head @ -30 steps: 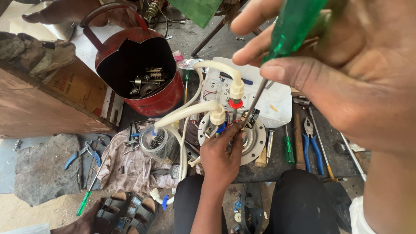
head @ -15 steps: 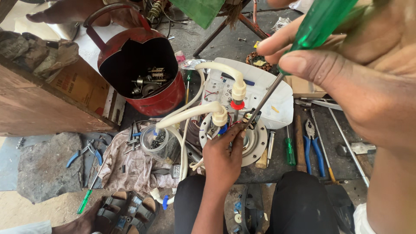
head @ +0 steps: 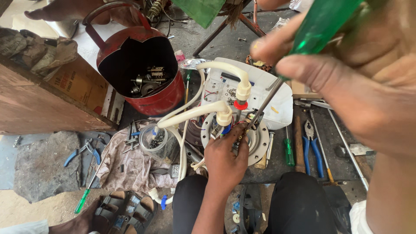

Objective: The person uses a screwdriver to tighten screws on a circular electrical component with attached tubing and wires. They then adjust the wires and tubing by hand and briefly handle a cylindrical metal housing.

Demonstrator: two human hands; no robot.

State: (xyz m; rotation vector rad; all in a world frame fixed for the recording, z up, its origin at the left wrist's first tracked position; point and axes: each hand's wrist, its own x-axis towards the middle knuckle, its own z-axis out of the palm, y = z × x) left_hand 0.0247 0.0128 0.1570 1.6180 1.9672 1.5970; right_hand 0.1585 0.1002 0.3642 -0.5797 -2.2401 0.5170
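My right hand (head: 351,82), close to the camera at the upper right, grips a green-handled screwdriver (head: 320,24). Its metal shaft (head: 263,106) slants down to a small terminal block on a round metal flange plate (head: 255,138). Two white plastic pipes (head: 203,110) with threaded fittings, one with a red collar (head: 241,105) and one with a blue collar, rise from this plate. My left hand (head: 225,158) reaches up from below and holds the plate's near edge beside the blue-collared fitting. A white appliance cover (head: 277,102) lies behind the plate.
A red cut-open metal can (head: 167,97) holding bolts and fittings stands at the upper left beside a wooden crate (head: 39,108). A clear jar of screws (head: 156,138) sits on a cloth. Blue pliers (head: 313,147), a small green screwdriver (head: 288,151), a hammer handle and rods lie at right. Sandals are at the bottom left.
My right hand with the screwdriver has shifted right and upward in view, and the shaft tip has stayed at the terminal block. My left hand has kept its hold on the plate.
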